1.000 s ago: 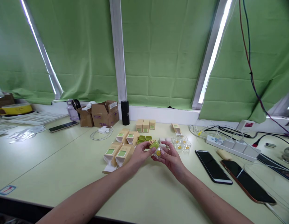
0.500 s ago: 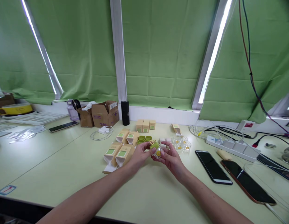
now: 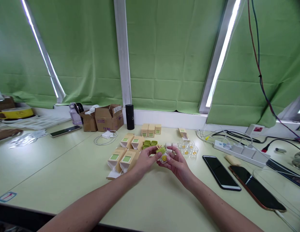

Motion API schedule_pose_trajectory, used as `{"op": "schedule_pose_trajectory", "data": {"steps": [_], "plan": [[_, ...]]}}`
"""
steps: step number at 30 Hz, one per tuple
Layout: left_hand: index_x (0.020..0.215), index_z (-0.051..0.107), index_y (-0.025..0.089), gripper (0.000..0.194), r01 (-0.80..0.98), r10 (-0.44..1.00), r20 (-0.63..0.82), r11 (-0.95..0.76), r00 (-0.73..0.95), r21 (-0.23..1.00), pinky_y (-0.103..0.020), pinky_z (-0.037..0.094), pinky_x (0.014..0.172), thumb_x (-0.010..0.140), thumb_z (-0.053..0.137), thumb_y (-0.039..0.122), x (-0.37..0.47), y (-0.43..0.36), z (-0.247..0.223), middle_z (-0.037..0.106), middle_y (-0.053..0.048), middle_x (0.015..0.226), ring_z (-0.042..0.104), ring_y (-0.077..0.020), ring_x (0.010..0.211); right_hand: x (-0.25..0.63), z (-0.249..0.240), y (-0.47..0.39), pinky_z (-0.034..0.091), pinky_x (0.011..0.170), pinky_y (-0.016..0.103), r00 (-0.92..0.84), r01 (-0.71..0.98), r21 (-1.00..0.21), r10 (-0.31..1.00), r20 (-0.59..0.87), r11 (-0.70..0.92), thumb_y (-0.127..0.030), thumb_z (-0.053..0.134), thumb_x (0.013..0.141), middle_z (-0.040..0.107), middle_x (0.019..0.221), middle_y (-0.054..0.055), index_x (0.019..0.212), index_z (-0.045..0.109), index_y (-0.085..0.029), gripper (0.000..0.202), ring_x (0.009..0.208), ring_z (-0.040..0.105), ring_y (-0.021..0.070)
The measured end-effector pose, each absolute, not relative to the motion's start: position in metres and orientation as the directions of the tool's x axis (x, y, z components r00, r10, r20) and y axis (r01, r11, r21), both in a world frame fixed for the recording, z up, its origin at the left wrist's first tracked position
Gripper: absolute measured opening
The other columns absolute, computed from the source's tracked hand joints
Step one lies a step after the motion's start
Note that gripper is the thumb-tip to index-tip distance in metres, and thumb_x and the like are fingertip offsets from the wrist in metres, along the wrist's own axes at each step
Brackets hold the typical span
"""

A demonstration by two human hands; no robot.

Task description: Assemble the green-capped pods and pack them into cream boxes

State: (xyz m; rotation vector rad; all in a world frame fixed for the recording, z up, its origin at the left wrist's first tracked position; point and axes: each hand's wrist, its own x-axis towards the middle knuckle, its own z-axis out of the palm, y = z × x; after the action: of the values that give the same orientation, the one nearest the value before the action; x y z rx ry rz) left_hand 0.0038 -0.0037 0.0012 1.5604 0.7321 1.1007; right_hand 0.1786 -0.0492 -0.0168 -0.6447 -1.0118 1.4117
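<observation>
My left hand (image 3: 147,160) pinches a green cap (image 3: 161,149) with a pale loop on top. Against the cap sits a small clear container (image 3: 164,158) with a yellow round mark, gripped by my right hand (image 3: 176,163). Behind my hands are green caps (image 3: 150,143) in a cluster and several clear containers (image 3: 186,147) with yellow marks. Left of my left hand stand open kraft boxes (image 3: 127,159) with green labels. Three closed kraft boxes (image 3: 151,129) stand further back, and another kraft box (image 3: 183,134) lies open at the back right.
Two phones (image 3: 221,173) (image 3: 257,187) and a power strip (image 3: 242,152) with cables lie on the right. A black cylinder (image 3: 130,117), cardboard boxes (image 3: 109,118), a charger (image 3: 107,134) and another phone (image 3: 65,131) are at the back left. Another person's arm (image 3: 7,134) reaches in at the far left.
The green cap and clear container sit closer together and slightly more upright between my hands. Another person's arm has come in at the far left edge.
</observation>
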Motion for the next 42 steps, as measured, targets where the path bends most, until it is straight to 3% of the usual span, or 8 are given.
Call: {"op": "schedule_pose_trajectory", "data": {"steps": [12, 18, 29, 42], "plan": [[0.107, 0.071, 0.015, 0.061, -0.055, 0.903, 0.269, -0.266, 0.334, 0.962, -0.036, 0.056, 0.087, 0.070, 0.085, 0.062, 0.006, 0.002, -0.003, 0.075, -0.012, 0.109, 0.069, -0.0281, 0.105, 0.178, -0.015, -0.051, 0.056, 0.098, 0.053, -0.133, -0.501, -0.859, 0.972, 0.195, 0.104, -0.040, 0.090, 0.074, 0.074, 0.105, 0.002, 0.115, 0.052, -0.028, 0.058, 0.092, 0.077, 0.0259], [0.114, 0.068, 0.016, 0.061, -0.054, 0.911, 0.257, -0.254, 0.321, 0.966, -0.038, 0.058, 0.086, 0.076, 0.081, 0.062, 0.005, 0.001, -0.004, 0.072, -0.014, 0.116, 0.068, -0.0288, 0.110, 0.177, -0.015, -0.051, 0.054, 0.100, 0.053, -0.120, -0.503, -0.856, 0.971, 0.205, 0.119, -0.041, 0.088, 0.076, 0.073, 0.103, 0.001, 0.119, 0.049, -0.030, 0.059, 0.095, 0.076, 0.0256], [0.127, 0.058, 0.022, 0.062, -0.022, 0.844, 0.384, -0.406, 0.374, 0.914, -0.044, 0.054, 0.097, 0.075, 0.088, 0.037, 0.007, -0.008, -0.007, 0.065, -0.014, 0.125, 0.063, -0.0284, 0.118, 0.176, -0.010, -0.053, 0.053, 0.102, 0.047, -0.080, -0.514, -0.841, 0.966, 0.245, 0.170, -0.043, 0.083, 0.082, 0.067, 0.103, -0.002, 0.124, 0.050, -0.036, 0.054, 0.099, 0.074, 0.0234], [0.118, 0.066, 0.024, 0.044, 0.058, 0.862, 0.391, -0.430, 0.323, 0.901, -0.040, 0.056, 0.094, 0.076, 0.079, 0.021, 0.007, -0.010, 0.000, 0.069, -0.007, 0.120, 0.066, -0.0233, 0.106, 0.175, -0.011, -0.054, 0.050, 0.108, 0.049, -0.093, -0.463, -0.868, 0.964, 0.248, 0.179, -0.047, 0.082, 0.084, 0.067, 0.106, 0.000, 0.119, 0.057, -0.034, 0.045, 0.098, 0.073, 0.0204]]}}
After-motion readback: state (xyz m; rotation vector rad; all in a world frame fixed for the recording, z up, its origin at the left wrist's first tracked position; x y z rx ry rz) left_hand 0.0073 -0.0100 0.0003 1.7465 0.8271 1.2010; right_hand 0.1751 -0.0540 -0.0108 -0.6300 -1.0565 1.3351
